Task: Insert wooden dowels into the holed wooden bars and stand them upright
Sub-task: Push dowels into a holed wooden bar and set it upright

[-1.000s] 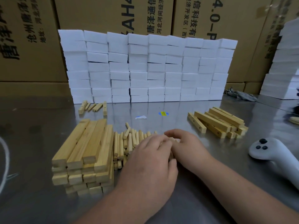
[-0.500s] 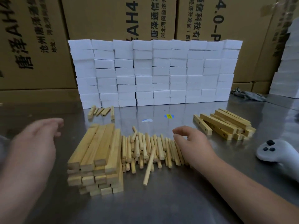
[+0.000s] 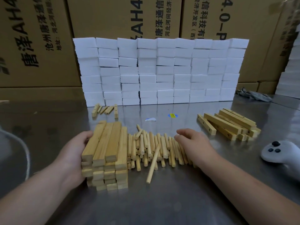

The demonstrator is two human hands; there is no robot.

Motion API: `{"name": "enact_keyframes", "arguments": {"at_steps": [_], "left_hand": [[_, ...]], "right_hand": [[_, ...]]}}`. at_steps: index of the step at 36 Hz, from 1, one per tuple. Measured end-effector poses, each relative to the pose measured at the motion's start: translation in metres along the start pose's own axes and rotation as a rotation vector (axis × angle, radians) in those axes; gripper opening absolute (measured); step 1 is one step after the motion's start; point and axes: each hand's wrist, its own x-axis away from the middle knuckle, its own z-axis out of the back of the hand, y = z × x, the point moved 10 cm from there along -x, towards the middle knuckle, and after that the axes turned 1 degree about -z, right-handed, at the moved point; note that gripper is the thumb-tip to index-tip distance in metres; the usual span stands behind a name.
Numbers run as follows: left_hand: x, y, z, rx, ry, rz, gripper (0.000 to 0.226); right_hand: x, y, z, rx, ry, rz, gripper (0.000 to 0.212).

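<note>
The left hand (image 3: 73, 153) lays straight fingers (image 3: 86, 135) against the bars (image 3: 107, 143), probably to steady the stack. The right hand (image 3: 194, 145), relaxed and empty, covers the dowels (image 3: 151, 146) beneath its fingers.

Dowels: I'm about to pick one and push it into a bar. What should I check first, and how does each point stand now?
1. Right hand free: ok, open at the right edge of the dowels, holding nothing.
2. Left hand free: ok, flat against the bar stack, gripping nothing.
3. Single dowel easy to take: ok, a long dowel lies angled at the pile's front.
4. Holed bars uncovered: ok, holes showing, right of the right hand.
5. Stack bars holed: cannot tell.
6. Any bar upright: not ok, none yet.
</note>
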Motion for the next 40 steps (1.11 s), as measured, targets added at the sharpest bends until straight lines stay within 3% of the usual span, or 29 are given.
{"name": "enact_keyframes", "arguments": {"at_steps": [2,8,20,25,30,40], "left_hand": [[-0.003,-0.004,-0.009,-0.029,-0.03,0.027,0.047],[-0.009,-0.012,-0.029,-0.028,-0.002,0.092,0.028],[-0.014,-0.022,-0.064,-0.043,0.031,0.091,0.027],[-0.014,-0.023,-0.075,-0.038,-0.049,0.058,0.027],[-0.011,-0.023,-0.087,-0.036,-0.164,0.0,0.047],[-0.016,-0.014,-0.06,-0.349,0.027,-0.175,0.052]], "right_hand": [[-0.001,0.001,-0.001,-0.023,-0.015,-0.01,0.037],[-0.003,0.009,0.002,-0.099,0.005,-0.057,0.033],[-0.017,0.021,0.028,-0.045,0.022,-0.1,0.032],[-0.021,0.025,0.026,0.014,0.003,-0.108,0.03],[-0.023,0.029,0.027,0.072,0.009,-0.117,0.038],[-0.023,0.028,0.042,0.013,0.118,-0.093,0.026]]}}
